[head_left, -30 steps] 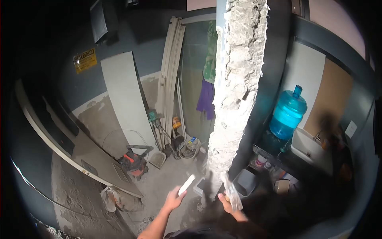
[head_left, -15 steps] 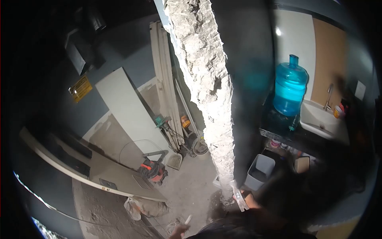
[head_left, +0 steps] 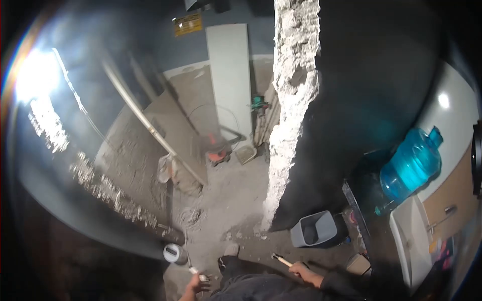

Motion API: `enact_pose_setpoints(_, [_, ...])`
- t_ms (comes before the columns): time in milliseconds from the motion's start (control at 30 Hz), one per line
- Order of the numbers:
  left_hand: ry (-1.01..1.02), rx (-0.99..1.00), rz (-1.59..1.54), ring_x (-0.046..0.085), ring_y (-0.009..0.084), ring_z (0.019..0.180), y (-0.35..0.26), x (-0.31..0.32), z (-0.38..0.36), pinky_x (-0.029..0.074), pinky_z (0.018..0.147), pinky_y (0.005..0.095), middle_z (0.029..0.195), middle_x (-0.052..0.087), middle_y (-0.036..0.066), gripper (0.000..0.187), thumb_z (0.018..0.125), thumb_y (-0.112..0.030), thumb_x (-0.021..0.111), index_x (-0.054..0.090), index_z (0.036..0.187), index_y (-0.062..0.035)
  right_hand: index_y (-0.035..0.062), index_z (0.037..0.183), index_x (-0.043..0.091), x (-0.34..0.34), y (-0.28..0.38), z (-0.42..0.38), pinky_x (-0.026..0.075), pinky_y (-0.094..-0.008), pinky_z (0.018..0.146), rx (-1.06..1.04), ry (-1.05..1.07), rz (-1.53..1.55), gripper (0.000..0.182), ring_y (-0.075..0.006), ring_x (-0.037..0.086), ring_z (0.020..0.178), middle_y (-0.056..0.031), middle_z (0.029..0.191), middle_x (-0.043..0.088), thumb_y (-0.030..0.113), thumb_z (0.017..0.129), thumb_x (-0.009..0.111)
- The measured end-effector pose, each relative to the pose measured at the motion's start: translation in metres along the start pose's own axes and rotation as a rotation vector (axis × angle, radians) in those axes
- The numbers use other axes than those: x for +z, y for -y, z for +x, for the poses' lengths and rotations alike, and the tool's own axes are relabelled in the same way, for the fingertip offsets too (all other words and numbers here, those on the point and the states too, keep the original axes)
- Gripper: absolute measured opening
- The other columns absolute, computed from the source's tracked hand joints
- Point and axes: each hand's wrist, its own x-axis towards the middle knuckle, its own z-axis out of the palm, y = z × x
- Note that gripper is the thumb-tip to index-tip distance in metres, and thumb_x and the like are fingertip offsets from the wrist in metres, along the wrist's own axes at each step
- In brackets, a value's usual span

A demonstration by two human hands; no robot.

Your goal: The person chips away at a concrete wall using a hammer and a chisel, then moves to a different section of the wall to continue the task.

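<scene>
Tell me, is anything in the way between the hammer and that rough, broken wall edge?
Nothing visible stands between the hammer in the right hand and the rough wall edge; only small rubble lies on the floor at its base. The grey bin stands to the right, out of the way.

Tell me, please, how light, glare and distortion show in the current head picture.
Head view: bright glare washes out the upper left; the broken wall edge looks nearly overexposed, while the right hand and hammer sit in dimmer light; wide-angle distortion bows the scene toward its edges.
</scene>
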Motion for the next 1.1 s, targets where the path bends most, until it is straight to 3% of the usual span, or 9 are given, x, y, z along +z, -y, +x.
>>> enact_pose_setpoints(67, [0.109,0.042,0.05,0.062,0.0307,0.095,0.06,0.049,0.042,0.049,0.083,0.0491,0.111,0.066,0.012,0.053,0.098,-0.05,0.038,0.061,0.121,-0.0088,-0.0001,0.09,0.074,0.008,-0.035,-0.019,0.051,-0.0369,0.053,0.091,-0.093,-0.458,0.031,-0.0201,0.067,0.06,-0.0105,0.071,0.07,0.028,0.077,0.074])
enact_pose_setpoints(133, [0.279,0.404,0.663,0.057,0.0206,0.082,0.103,0.081,0.057,0.047,0.072,0.0352,0.091,0.064,0.003,0.042,0.1,-0.045,0.039,0.06,0.114,-0.0115,-0.0007,0.091,0.074,0.02,-0.123,0.001,0.051,-0.0374,0.054,-0.032,-0.128,-0.678,0.03,-0.0223,0.068,0.061,-0.0121,0.075,0.072,0.027,0.081,0.073])
enact_pose_setpoints(200, [0.395,0.591,0.623,0.056,0.0162,0.083,0.121,0.102,0.025,0.045,0.07,0.0317,0.09,0.063,0.0,0.039,0.1,-0.042,0.041,0.06,0.115,-0.0116,0.0093,0.108,0.076,-0.004,-0.104,-0.097,0.054,-0.0467,0.088,0.056,-0.069,-0.759,0.042,-0.0309,0.071,0.104,-0.0162,0.105,0.075,0.041,0.08,0.072])
enact_pose_setpoints(300, [-0.006,-0.113,0.369,0.061,0.0148,0.077,0.133,0.094,-0.004,0.048,0.068,0.031,0.093,0.068,0.001,0.054,0.092,-0.047,0.059,0.063,0.124,-0.0051,0.0085,0.107,0.076,-0.017,-0.156,-0.114,0.054,-0.0471,0.088,0.087,-0.056,-0.727,0.042,-0.0317,0.071,0.104,-0.0171,0.104,0.075,0.041,0.081,0.071])
enact_pose_setpoints(400, [-0.028,-0.095,0.501,0.062,0.0207,0.065,0.143,0.06,0.007,0.051,0.064,0.0337,0.094,0.07,0.003,0.055,0.084,-0.047,0.07,0.069,0.114,-0.0016,0.0076,0.105,0.076,-0.018,-0.189,-0.11,0.053,-0.0475,0.088,0.09,-0.085,-0.676,0.042,-0.0325,0.071,0.104,-0.018,0.103,0.074,0.041,0.081,0.071])
enact_pose_setpoints(467, [-0.358,0.004,0.827,0.065,0.0242,0.06,0.125,0.081,0.005,0.053,0.058,0.038,0.089,0.072,0.006,0.043,0.082,-0.039,0.076,0.073,0.104,-0.002,0.0071,0.104,0.076,-0.013,-0.196,-0.109,0.053,-0.0477,0.088,0.072,-0.108,-0.641,0.042,-0.033,0.071,0.104,-0.0187,0.103,0.074,0.041,0.081,0.071])
enact_pose_setpoints(600, [-0.248,0.045,0.336,0.073,0.022,0.067,0.105,0.126,-0.011,0.056,0.057,0.0374,0.086,0.074,0.009,0.036,0.084,-0.033,0.076,0.072,0.1,-0.002,0.006,0.103,0.076,-0.006,-0.201,-0.109,0.053,-0.0482,0.088,0.039,-0.149,-0.598,0.042,-0.0341,0.07,0.104,-0.0199,0.102,0.074,0.042,0.082,0.07])
enact_pose_setpoints(767, [-0.164,0.24,0.812,0.068,0.018,0.061,0.071,0.173,-0.016,0.052,0.051,0.031,0.082,0.073,0.007,0.032,0.085,-0.031,0.078,0.072,0.101,-0.0036,0.0048,0.101,0.076,-0.007,-0.199,-0.114,0.052,-0.0487,0.088,0.007,-0.188,-0.566,0.042,-0.0352,0.07,0.104,-0.0211,0.102,0.073,0.042,0.083,0.07])
enact_pose_setpoints(1100, [-0.213,0.277,0.75,0.066,0.0128,0.062,0.111,0.162,-0.034,0.053,0.055,0.0294,0.078,0.07,0.003,0.03,0.084,-0.033,0.077,0.075,0.103,-0.0097,0.002,0.096,0.075,0.02,-0.231,-0.091,0.053,-0.0417,0.078,0.021,-0.197,-0.375,0.034,-0.0345,0.072,0.091,-0.0281,0.095,0.07,0.033,0.085,0.068])
